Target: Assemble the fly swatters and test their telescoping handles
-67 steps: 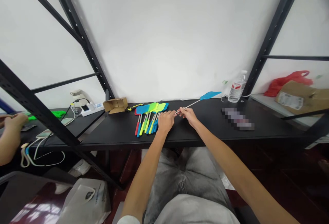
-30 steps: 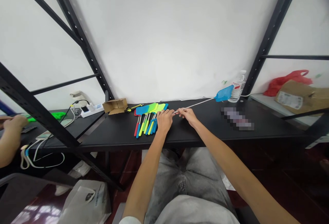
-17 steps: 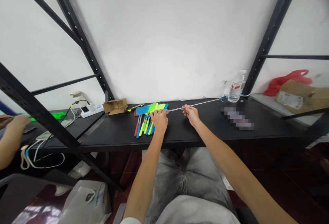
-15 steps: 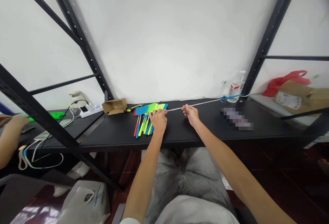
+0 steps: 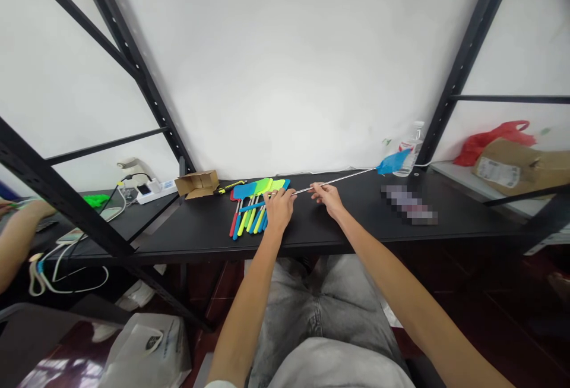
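Observation:
A blue telescopic fly swatter (image 5: 392, 163) is stretched out long across the black table, its flat blue head toward the bottle at right. My left hand (image 5: 279, 205) is closed around the swatter near its blue handle, which pokes out to the left. Farther along, my right hand (image 5: 326, 196) pinches the thin metal rod between its fingertips. Under and left of my left hand lies a row of short fly swatters (image 5: 244, 191) in red, blue, green and yellow, handles toward me; my hand hides part of them.
Left of the row are a yellow utility knife (image 5: 232, 186) and an open cardboard box (image 5: 197, 184). A clear bottle (image 5: 410, 149) stands at the back right, with a blurred-out item (image 5: 408, 204) before it. Black shelf posts (image 5: 467, 61) flank the table. Another person's arm (image 5: 20, 236) is at far left.
The extended swatter has turned about its rod, so its blue head now shows its flat face rather than its edge. Its blue handle has come into view left of my left hand.

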Demonstrator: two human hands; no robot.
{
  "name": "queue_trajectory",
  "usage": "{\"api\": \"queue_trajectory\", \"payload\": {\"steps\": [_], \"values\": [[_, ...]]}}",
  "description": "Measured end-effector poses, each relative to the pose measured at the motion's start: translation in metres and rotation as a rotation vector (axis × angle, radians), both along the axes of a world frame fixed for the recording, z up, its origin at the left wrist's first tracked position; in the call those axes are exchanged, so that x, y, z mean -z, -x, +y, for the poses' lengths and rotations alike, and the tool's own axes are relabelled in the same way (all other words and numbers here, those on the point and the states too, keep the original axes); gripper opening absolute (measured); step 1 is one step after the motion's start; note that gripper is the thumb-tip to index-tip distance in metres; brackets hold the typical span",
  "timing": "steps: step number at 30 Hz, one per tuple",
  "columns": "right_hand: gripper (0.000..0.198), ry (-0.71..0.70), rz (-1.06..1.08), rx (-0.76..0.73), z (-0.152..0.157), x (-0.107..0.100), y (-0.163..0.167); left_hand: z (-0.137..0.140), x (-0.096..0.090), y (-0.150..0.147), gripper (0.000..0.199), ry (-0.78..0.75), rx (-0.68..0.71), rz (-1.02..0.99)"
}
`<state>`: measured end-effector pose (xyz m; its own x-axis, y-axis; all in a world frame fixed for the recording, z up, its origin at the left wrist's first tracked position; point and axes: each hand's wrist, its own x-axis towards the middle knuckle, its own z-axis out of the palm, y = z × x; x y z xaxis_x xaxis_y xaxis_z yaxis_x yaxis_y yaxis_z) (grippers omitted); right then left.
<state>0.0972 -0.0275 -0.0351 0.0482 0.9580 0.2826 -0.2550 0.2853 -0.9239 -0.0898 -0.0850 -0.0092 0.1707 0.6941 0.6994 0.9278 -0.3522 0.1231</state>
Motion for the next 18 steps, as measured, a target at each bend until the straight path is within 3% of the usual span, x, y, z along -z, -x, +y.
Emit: {"api": "queue_trajectory", "payload": {"steps": [18], "values": [[0.044,0.015,0.071,0.094,0.0002,-0.0002,0.0000,0.0049,0.0031,0.0063,0.035,-0.092,-0.210,-0.134]]}}
